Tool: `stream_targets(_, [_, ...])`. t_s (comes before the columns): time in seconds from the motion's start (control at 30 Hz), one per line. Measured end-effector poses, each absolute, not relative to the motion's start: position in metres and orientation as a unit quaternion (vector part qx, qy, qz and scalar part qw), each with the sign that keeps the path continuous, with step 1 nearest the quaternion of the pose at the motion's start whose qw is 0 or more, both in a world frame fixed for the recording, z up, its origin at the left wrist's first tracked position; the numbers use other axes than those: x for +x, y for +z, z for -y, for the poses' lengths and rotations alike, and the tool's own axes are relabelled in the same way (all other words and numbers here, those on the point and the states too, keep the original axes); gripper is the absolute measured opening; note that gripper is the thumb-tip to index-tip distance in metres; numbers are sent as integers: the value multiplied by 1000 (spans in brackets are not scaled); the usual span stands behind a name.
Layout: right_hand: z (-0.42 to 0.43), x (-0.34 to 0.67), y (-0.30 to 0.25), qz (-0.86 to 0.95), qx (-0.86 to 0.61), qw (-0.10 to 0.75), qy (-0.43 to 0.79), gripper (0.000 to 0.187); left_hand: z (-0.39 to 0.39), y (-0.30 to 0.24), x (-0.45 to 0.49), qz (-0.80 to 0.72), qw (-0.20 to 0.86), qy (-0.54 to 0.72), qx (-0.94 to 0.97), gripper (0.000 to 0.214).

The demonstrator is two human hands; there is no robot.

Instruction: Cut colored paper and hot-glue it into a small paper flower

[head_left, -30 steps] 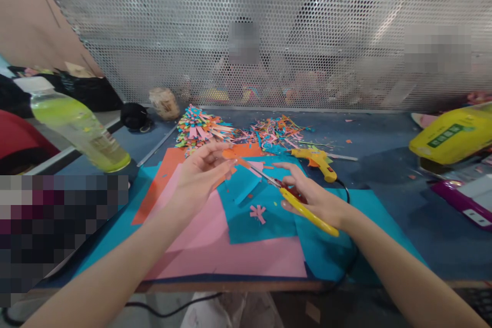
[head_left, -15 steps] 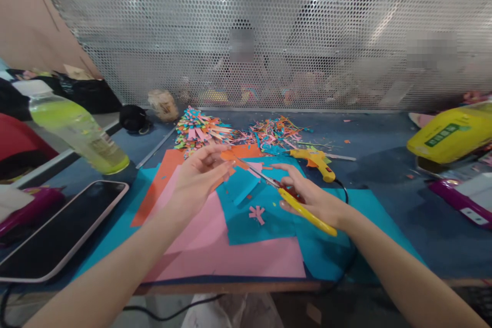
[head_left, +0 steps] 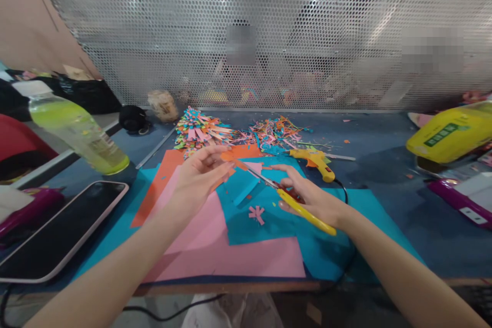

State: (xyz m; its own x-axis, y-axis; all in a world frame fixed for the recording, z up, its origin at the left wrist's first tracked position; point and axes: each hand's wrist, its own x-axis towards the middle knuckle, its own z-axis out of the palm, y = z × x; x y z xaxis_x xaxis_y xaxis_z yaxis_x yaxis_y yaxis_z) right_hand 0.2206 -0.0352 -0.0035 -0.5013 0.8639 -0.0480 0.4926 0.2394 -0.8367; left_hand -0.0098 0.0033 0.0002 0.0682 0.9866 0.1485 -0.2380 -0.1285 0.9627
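Note:
My left hand (head_left: pixel 202 171) pinches a small piece of orange paper (head_left: pixel 227 156) between thumb and fingers. Yellow-handled scissors (head_left: pixel 303 209) are gripped in my right hand (head_left: pixel 307 192), their blades pointing left with the tips at the orange piece. Whether the blades are fully closed is hard to make out. Below the hands lie blue paper (head_left: pixel 265 233), pink paper (head_left: pixel 246 261) and orange paper (head_left: pixel 148 202), overlapping. A small pink star-like paper cutout (head_left: pixel 257 214) rests on the blue sheet, near a folded blue piece (head_left: pixel 243 187).
Behind the hands stand a fringed multicoloured paper cone (head_left: pixel 200 130) and a heap of paper strips (head_left: pixel 274 133). A yellow glue gun (head_left: pixel 315 160) lies right of centre. Phone (head_left: pixel 63 230) and bottle (head_left: pixel 77 130) are at left; a yellow package (head_left: pixel 449 130) is at right.
The scissor tips have shifted very slightly at the orange piece. Both hands keep nearly the same place and grip.

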Motion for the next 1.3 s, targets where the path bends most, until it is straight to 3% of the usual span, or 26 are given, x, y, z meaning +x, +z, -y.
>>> stream_targets(0.83, [33,221,-4,753,-463,254,393,58,-7,-6,-10,-391,540,556,496,34])
stream_targets(1.3, [35,217,-9,773,-435,258,382,58,-2,-9,2,-383,622,538,420,30])
